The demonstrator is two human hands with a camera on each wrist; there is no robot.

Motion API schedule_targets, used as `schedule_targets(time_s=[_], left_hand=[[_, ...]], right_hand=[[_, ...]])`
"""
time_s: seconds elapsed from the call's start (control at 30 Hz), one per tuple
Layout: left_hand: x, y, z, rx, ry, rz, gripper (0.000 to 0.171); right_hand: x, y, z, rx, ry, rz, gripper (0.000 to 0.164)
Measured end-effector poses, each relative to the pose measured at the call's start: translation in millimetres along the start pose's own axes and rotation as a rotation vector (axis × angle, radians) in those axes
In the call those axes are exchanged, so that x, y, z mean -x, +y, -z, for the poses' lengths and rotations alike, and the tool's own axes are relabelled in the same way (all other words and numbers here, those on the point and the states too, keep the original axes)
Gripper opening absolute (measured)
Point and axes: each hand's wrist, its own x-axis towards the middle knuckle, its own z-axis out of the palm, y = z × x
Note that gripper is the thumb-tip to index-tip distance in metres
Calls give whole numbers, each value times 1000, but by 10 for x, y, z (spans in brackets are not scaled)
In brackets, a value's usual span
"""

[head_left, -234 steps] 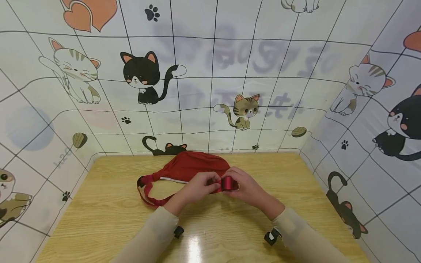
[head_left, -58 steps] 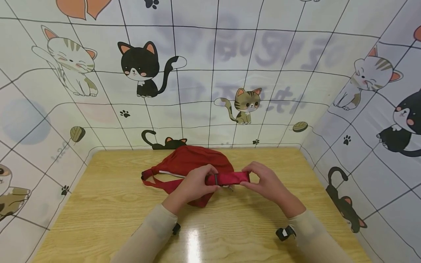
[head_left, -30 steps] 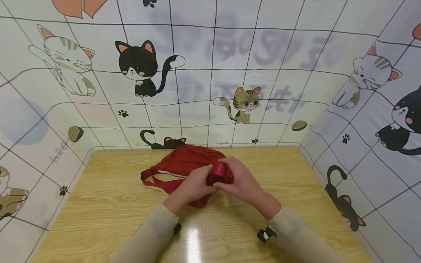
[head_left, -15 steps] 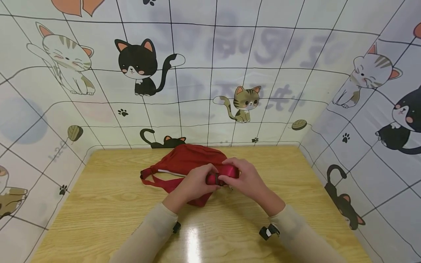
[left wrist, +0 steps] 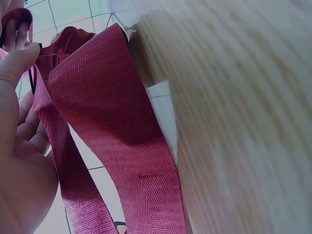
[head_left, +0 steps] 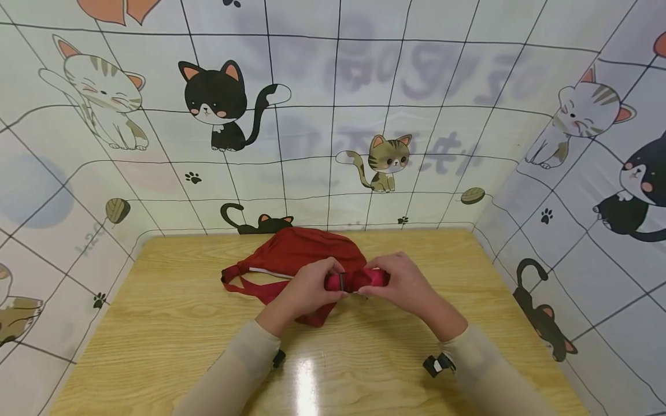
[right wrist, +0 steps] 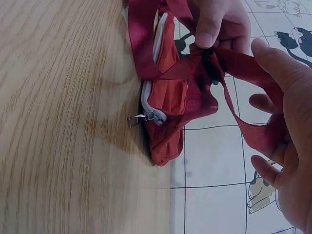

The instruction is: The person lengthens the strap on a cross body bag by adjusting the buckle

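While left wrist shows strap [left wrist: 117, 112], right, zipper pull [right wrist: 141, 117]

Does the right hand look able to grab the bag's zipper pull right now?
Probably, yes: nothing covers the zipper pull in the right wrist view, though the right hand holds the strap and may need to release it.
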Motion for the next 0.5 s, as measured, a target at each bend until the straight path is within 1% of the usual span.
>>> schedule_targets(time_s=[0.1, 0.2, 0.37, 0.5], left_hand=[[3, -6, 2, 7, -10, 4, 44], [3, -17, 2, 15, -15, 11, 44], [7, -44, 2, 20, -7, 15, 45], [12, -69, 11, 14, -2, 7, 45]], right_hand=[[4, 28, -9, 38, -29, 5, 39], [8, 51, -12, 40, -42, 11, 36], [31, 116, 0, -52, -30, 18, 32], [40, 219, -9, -102, -4, 67, 32]])
